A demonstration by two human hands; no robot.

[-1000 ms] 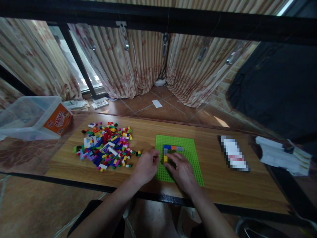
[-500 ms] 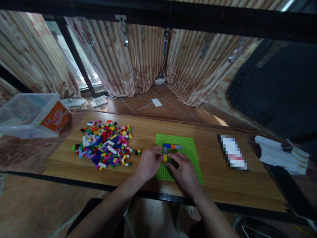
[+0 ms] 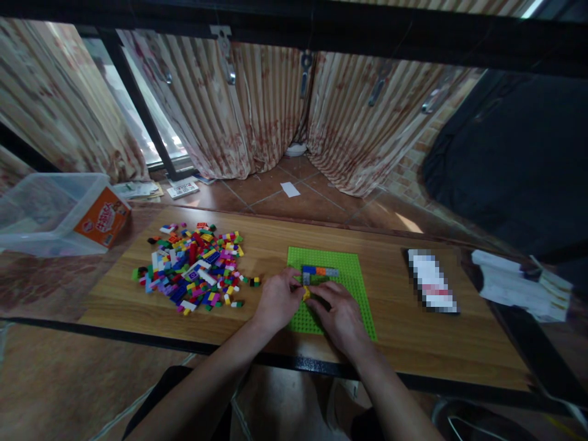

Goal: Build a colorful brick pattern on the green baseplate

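Note:
A green studded baseplate (image 3: 340, 312) lies on the wooden table under both hands. My left hand (image 3: 278, 299) and my right hand (image 3: 340, 309) meet over its left half, fingers closed from either side on a small yellow toy brick (image 3: 306, 294). The fingertips partly cover this brick. Just beyond it, a row of blue, orange and grey bricks (image 3: 320, 271) is fixed to the plate, with a grey brick (image 3: 305, 278) below the row's left end.
A heap of loose coloured bricks (image 3: 197, 266) covers the table's left part. A blurred-out phone-like object (image 3: 434, 282) lies on the right, with papers (image 3: 519, 285) beyond it. A clear plastic bin (image 3: 59, 211) stands at the far left.
Both hands stay in nearly the same place. The yellow brick has turned between the fingertips and more of it is covered now.

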